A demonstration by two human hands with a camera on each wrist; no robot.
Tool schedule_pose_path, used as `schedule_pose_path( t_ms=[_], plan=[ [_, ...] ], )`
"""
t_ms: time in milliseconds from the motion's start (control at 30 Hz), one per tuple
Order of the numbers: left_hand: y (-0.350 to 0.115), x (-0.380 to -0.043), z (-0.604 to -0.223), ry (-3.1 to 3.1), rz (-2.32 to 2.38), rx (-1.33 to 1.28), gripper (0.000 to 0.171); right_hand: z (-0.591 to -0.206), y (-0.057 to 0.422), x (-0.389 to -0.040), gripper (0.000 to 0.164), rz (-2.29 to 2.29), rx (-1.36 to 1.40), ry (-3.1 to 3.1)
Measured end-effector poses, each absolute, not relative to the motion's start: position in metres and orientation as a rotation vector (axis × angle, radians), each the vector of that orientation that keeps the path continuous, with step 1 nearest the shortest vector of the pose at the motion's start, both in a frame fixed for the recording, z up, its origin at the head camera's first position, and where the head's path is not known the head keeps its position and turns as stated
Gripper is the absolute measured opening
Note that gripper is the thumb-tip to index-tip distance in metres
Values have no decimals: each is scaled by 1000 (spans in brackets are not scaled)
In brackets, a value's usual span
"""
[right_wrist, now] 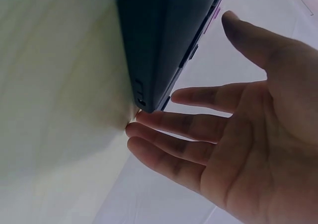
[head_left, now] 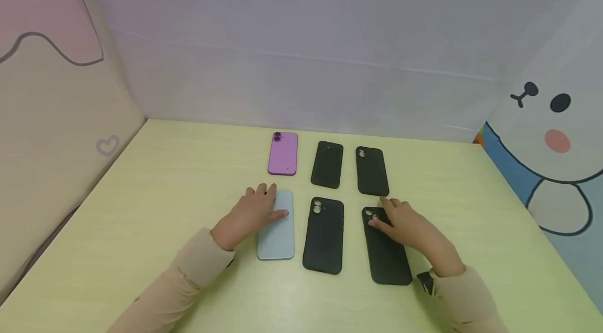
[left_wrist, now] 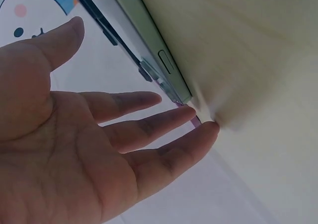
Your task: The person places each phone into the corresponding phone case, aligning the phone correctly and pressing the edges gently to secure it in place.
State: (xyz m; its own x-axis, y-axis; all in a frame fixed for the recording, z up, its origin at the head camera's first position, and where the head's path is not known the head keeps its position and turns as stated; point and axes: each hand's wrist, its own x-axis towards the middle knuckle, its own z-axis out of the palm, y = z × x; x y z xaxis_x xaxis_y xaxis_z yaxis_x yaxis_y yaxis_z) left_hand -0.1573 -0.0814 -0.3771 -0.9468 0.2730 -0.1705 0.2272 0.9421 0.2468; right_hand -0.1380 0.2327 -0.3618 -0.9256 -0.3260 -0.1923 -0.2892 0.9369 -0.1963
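Note:
My left hand (head_left: 249,213) reaches over the upper left side of a pale blue phone (head_left: 277,241) lying on the table. In the left wrist view its fingers (left_wrist: 171,159) extend loosely past the phone's edge (left_wrist: 149,40), the thumb apart from it. At the front right, my right hand (head_left: 411,222) is over the top of a black phone case (head_left: 388,259) with a camera cutout. The right wrist view has the fingers (right_wrist: 169,157) nearly straight by the case's corner (right_wrist: 149,60), some tips at the tabletop. Neither hand grips anything.
Between the hands lies another black phone case (head_left: 324,236). Behind, in a row, are a pink-purple phone (head_left: 282,154), a plain black phone or case (head_left: 327,164) and a black case (head_left: 372,170). A pale curtain (head_left: 301,60) closes the far edge of the yellow table (head_left: 188,165).

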Motion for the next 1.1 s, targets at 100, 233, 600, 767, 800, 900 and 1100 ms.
schedule_pose_path(
  t_ms=[100,233,600,767,800,900,1100],
  plan=[
    [-79,-158,-379,2908,311,384,69,-364,232,-138,65,-209,-458,2881],
    [-74,-157,-380,2936,279,374,69,-366,230,-136,65,-168,-451,2892],
    [-60,-152,-381,2987,185,282,76,-368,221,-128,69,-126,-431,2955],
    [-56,-150,-382,3004,114,269,80,-369,219,-127,69,-97,-422,2983],
    [-55,-150,-382,3006,104,265,81,-369,218,-126,68,-94,-421,2985],
    [-54,-150,-381,3016,74,263,81,-369,217,-126,67,-96,-418,2991],
    [-53,-152,-381,3029,95,265,82,-370,215,-127,64,-126,-398,2992]
  ],
)
